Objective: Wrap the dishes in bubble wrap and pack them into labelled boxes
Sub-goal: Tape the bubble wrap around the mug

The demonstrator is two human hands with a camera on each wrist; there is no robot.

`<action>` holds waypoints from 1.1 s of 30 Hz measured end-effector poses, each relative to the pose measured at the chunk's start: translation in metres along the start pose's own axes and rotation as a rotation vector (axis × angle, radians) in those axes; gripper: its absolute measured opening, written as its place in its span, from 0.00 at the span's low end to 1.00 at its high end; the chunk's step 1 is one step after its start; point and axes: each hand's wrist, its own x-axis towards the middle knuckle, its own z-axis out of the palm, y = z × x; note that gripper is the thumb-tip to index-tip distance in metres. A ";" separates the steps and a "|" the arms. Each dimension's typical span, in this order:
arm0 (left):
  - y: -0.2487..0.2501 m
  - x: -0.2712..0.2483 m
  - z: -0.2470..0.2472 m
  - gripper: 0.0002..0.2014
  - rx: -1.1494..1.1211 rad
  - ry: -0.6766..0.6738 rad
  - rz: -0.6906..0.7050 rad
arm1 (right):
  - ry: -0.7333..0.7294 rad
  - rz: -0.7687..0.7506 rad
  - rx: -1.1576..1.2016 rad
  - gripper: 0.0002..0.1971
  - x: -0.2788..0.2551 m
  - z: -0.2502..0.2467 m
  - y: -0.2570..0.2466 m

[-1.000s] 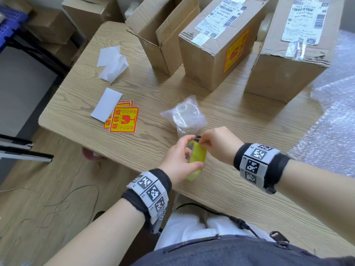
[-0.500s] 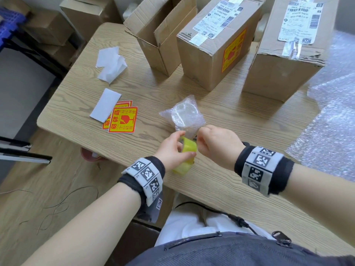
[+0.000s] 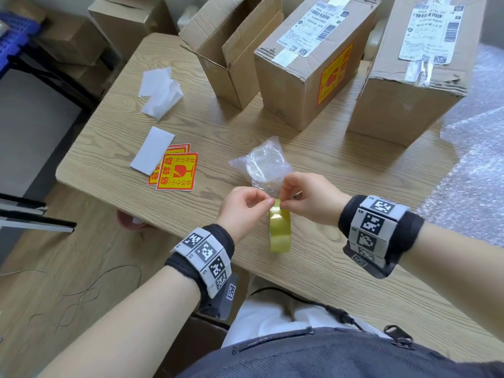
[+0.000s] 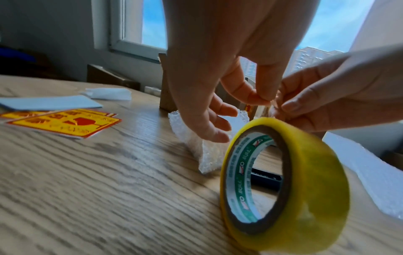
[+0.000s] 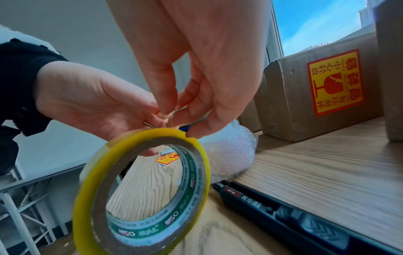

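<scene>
I have both hands pinching at the top of the tape roll: my left hand nips thumb to forefinger, other fingers loose; my right hand pinches the loose tape end. The roll stands on edge near the table's near edge, its hole facing sideways. The bubble-wrapped dish lies just beyond, with bare wood before the boxes.

I'm sitting in what looks like a small packing room: taped boxes with shipping labels are crowding my wooden table, fragile stickers lying loose (more cartons stacking up behind).
</scene>
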 end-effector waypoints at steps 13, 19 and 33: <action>0.004 0.010 0.004 0.04 -0.239 -0.152 -0.287 | 0.114 0.185 0.464 0.11 -0.011 0.004 0.006; 0.005 0.016 0.001 0.09 -0.136 -0.186 -0.197 | 0.171 0.237 0.289 0.08 -0.013 0.010 0.004; 0.011 0.042 -0.018 0.09 -0.080 -0.052 -0.104 | 0.466 0.157 0.004 0.07 0.003 -0.021 -0.006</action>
